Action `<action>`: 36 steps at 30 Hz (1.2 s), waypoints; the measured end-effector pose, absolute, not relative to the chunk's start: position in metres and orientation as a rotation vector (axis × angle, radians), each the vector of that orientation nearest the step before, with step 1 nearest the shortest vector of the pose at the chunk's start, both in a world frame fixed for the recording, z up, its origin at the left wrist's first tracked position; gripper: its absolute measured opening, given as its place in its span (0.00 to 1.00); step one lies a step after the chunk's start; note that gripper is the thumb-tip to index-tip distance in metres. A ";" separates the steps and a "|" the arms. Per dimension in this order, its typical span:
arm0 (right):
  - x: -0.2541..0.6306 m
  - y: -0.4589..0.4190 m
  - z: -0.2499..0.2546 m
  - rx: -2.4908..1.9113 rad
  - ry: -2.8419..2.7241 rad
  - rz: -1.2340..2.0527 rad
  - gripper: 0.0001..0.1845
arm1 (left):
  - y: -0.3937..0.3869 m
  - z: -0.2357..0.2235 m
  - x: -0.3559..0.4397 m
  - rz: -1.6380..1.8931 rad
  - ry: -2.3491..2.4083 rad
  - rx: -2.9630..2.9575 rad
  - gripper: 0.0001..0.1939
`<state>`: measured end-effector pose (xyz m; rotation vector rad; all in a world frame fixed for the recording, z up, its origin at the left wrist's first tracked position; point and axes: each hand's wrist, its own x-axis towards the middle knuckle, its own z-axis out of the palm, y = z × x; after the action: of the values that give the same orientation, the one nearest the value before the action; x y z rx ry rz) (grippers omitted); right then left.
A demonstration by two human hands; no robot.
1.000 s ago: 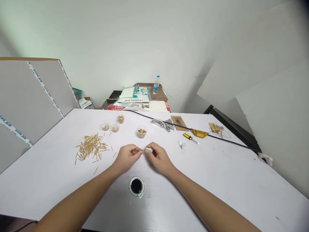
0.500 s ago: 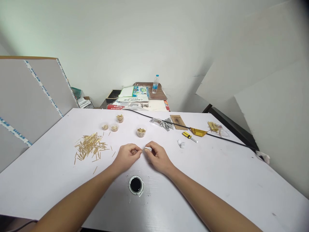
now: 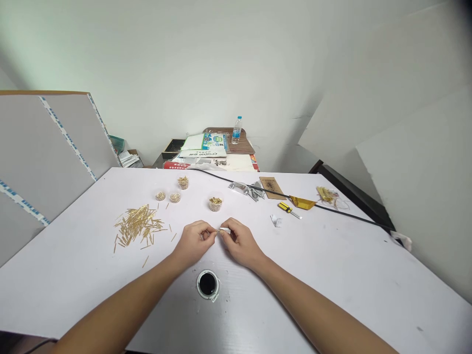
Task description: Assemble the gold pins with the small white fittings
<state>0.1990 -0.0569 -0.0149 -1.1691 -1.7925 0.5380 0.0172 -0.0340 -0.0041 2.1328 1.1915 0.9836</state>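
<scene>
My left hand (image 3: 194,242) is closed in a pinch, thumb against forefinger, on a thin gold pin whose tip barely shows between the two hands. Facing it, my right hand (image 3: 241,242) pinches a small white piece of paper (image 3: 225,229) at the end of the pin. The fingertips of both hands nearly touch, and most of the pin is hidden by them. Just below the hands stands a small round pot of black liquid (image 3: 207,284). To the left lies a loose pile of gold pins (image 3: 137,225). Beyond my fingers is a clear cup of gold parts (image 3: 215,204).
Further small cups (image 3: 183,183) of gold pieces stand at the back left. On the right lie a yellow-black screwdriver (image 3: 289,209), crumpled white paper (image 3: 276,221), silver packets (image 3: 254,191), brown cardboard (image 3: 272,188) and a black cable (image 3: 342,213). A water bottle (image 3: 236,130) stands behind the table.
The hands have drawn slightly closer together, and less of the pin shows between them. More of the white paper is visible at my right fingertips. The view has shifted very slightly.
</scene>
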 end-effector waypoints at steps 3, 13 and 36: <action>0.199 -0.057 -0.016 -1.184 -1.777 0.541 0.06 | -0.035 -0.004 0.016 0.982 1.192 2.129 0.05; 0.199 -0.055 -0.017 -1.208 -1.750 0.572 0.06 | -0.035 -0.002 0.016 0.980 1.182 2.120 0.05; 0.207 -0.054 -0.019 -1.009 -2.053 0.453 0.08 | -0.034 0.003 0.008 0.817 1.088 2.230 0.09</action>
<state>0.2065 -0.0536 -0.0187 -1.0090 -2.0530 0.4528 0.0084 -0.0340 0.0034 2.2301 1.0876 0.8173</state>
